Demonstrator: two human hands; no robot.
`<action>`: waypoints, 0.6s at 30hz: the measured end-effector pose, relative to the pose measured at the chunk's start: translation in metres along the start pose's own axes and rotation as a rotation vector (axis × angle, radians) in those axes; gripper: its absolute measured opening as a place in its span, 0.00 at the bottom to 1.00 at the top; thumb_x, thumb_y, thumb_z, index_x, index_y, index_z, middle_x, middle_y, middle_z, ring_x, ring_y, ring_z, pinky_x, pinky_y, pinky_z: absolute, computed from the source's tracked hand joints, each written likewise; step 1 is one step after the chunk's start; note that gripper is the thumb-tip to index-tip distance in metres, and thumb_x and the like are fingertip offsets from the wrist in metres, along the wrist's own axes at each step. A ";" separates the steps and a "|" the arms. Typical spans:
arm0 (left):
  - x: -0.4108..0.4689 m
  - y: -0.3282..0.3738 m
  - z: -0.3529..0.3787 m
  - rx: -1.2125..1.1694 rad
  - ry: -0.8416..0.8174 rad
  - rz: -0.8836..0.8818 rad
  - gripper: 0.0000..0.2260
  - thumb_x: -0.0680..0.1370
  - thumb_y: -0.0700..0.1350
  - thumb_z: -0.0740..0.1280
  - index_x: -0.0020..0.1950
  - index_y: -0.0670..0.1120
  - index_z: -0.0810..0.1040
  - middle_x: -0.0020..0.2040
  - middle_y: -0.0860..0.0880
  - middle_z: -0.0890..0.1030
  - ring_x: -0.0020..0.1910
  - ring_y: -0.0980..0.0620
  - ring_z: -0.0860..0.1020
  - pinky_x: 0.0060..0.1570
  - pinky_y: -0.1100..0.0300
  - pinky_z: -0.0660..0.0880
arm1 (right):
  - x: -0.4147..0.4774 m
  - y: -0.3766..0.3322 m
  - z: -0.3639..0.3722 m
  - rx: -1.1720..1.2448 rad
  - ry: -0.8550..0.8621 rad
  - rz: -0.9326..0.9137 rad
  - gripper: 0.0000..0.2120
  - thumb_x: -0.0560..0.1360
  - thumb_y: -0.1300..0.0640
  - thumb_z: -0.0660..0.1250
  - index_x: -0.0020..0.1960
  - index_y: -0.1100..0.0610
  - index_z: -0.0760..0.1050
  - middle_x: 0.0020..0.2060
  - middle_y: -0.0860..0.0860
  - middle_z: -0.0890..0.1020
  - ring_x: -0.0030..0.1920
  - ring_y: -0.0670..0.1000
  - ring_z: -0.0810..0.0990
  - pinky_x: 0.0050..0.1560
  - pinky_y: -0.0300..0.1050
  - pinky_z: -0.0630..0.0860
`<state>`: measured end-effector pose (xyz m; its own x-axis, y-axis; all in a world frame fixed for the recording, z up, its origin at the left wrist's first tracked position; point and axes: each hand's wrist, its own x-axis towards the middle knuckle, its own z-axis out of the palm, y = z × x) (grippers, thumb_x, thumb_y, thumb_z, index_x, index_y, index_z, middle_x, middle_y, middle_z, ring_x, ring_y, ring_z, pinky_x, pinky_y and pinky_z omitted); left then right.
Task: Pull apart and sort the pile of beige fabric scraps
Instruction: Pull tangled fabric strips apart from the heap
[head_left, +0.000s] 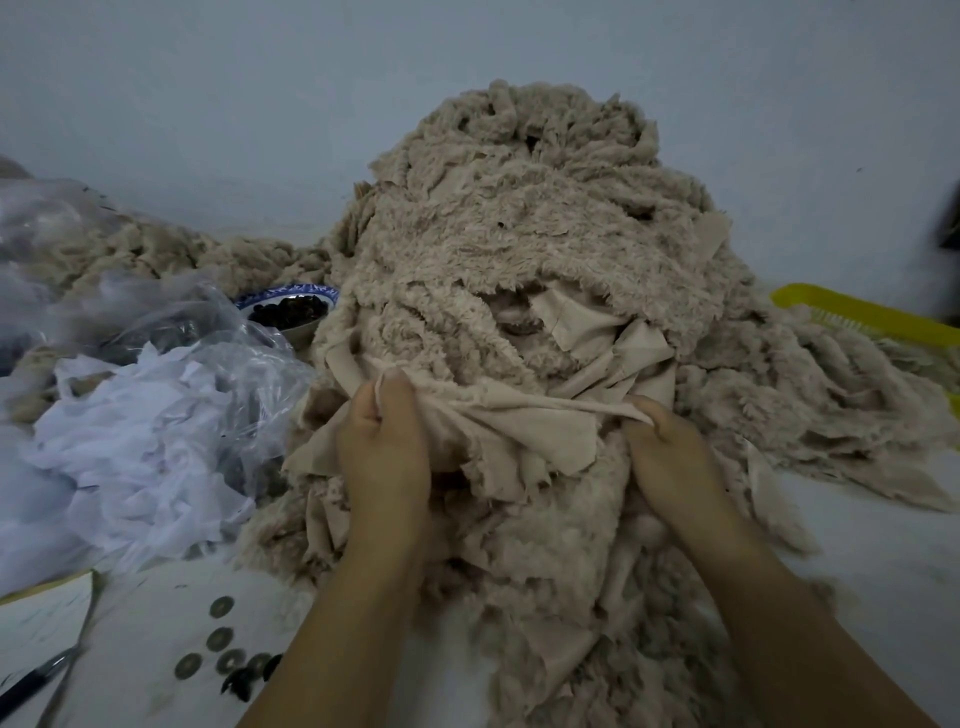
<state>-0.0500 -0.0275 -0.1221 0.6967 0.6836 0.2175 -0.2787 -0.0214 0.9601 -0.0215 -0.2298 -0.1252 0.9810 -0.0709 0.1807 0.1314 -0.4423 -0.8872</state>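
The pile of beige fabric scraps stands tall on the table, largely unsorted, so the task appears to be at an early stage. The left hand and right hand each grip one end of a single scrap at the pile's front, fingers curled into it, the scrap stretched between them.

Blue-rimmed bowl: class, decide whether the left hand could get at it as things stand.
Probably not at once: the left hand grips a fabric scrap. Once freed, likely yes; the bowl lies open from above, past the plastic bag.
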 end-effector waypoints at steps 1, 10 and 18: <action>0.001 -0.001 0.002 -0.019 0.028 -0.031 0.16 0.81 0.53 0.62 0.34 0.51 0.69 0.30 0.54 0.68 0.29 0.57 0.67 0.27 0.66 0.66 | 0.000 -0.001 0.001 0.024 0.026 0.047 0.12 0.82 0.58 0.57 0.48 0.56 0.79 0.37 0.52 0.79 0.36 0.45 0.75 0.35 0.37 0.70; 0.000 -0.008 0.013 -0.119 0.106 -0.189 0.15 0.83 0.56 0.58 0.51 0.52 0.82 0.46 0.56 0.85 0.51 0.57 0.82 0.57 0.50 0.79 | -0.002 -0.011 0.007 0.679 0.087 0.455 0.13 0.80 0.60 0.59 0.56 0.53 0.81 0.44 0.52 0.86 0.44 0.52 0.85 0.37 0.43 0.81; -0.009 -0.003 0.004 0.656 -0.622 0.436 0.20 0.71 0.70 0.66 0.38 0.55 0.68 0.30 0.56 0.75 0.29 0.59 0.72 0.27 0.65 0.62 | -0.002 -0.004 -0.019 0.999 0.074 0.507 0.12 0.81 0.50 0.60 0.49 0.56 0.80 0.41 0.54 0.86 0.40 0.52 0.85 0.41 0.47 0.77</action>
<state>-0.0531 -0.0362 -0.1259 0.8947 0.0216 0.4461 -0.3026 -0.7053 0.6411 -0.0262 -0.2450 -0.1140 0.9470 -0.1064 -0.3030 -0.1928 0.5663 -0.8014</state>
